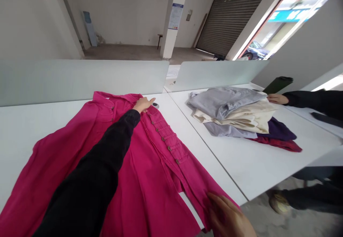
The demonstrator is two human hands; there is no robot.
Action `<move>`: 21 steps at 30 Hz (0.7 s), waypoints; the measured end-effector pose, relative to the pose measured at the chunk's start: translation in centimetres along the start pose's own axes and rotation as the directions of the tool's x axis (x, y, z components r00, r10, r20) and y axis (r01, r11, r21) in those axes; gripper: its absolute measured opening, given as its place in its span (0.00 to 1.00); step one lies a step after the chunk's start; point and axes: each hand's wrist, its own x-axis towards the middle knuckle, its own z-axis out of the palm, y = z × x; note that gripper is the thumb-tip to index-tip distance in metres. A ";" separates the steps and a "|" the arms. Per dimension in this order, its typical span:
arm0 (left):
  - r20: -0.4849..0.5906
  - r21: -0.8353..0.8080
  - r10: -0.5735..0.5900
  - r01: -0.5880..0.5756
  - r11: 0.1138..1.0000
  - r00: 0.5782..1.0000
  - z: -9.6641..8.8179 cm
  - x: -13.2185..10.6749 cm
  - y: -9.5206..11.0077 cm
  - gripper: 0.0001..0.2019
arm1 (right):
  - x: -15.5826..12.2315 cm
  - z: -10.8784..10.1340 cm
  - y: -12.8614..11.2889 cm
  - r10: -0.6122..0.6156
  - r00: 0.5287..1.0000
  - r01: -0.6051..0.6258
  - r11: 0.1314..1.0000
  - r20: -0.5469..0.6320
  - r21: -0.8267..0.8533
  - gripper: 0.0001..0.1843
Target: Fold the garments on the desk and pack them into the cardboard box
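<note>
A bright pink shirt (150, 179) with a row of metal buttons lies spread over the white table, its lower part reaching past the near edge. My left hand (144, 104) is at the far end of the buttoned front, by the neck, fingers closed on the cloth and one finger pointing right. Down at the near right, my right hand (229, 217) grips the lower end of the same front strip, with its fingertips partly hidden. Between the two hands the strip runs fairly straight. My left sleeve covers part of the shirt.
A pile of folded clothes (230, 108) in grey, cream, purple and red sits on the adjoining table (214, 147). Another person's hand (277, 98) touches its right side. Frosted partitions (80, 81) line the back edge. A dark green roll (278, 85) is behind at right.
</note>
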 end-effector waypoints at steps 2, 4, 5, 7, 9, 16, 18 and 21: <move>-0.017 -0.085 -0.016 0.014 0.996 1.000 -0.9 0.1 0.1 0.15 | 0.4 -0.2 -0.3 0.014 1.000 -0.014 1.000 0.004 0.015 0.15; -0.057 -0.191 -0.016 0.005 0.982 0.998 -2.2 -0.1 0.2 0.08 | 0.8 -0.6 -0.8 0.035 0.999 -0.035 0.999 -0.001 0.026 0.14; -0.074 -0.248 -0.014 -0.005 0.969 0.997 -3.0 -0.4 0.2 0.09 | 1.0 -0.9 -1.0 0.034 0.999 -0.034 0.999 -0.001 0.026 0.15; -0.083 -0.359 -0.007 -0.023 0.933 0.997 -4.7 -1.2 0.1 0.13 | 1.1 -1.1 -1.6 0.019 1.000 -0.019 1.000 -0.014 0.009 0.21; -0.051 -0.449 0.012 -0.034 0.893 0.999 -6.3 -2.3 -0.4 0.18 | 1.1 -1.0 -2.1 0.003 0.999 -0.004 1.000 -0.050 -0.021 0.24; 0.024 -0.616 -0.109 0.101 0.781 0.994 -8.9 -3.8 -4.6 0.09 | 1.5 -0.3 -2.3 -0.015 0.994 0.007 0.998 -0.111 -0.069 0.17; -0.051 -0.617 -0.178 0.110 0.779 0.983 -8.9 -3.0 -5.8 0.06 | 1.8 -0.6 -1.8 -0.026 0.997 0.021 0.998 -0.073 -0.059 0.17; -0.102 -0.626 -0.228 0.115 0.771 0.968 -8.5 -1.3 -6.9 0.06 | 2.0 -0.8 -1.3 -0.011 1.000 0.011 1.000 -0.004 -0.008 0.17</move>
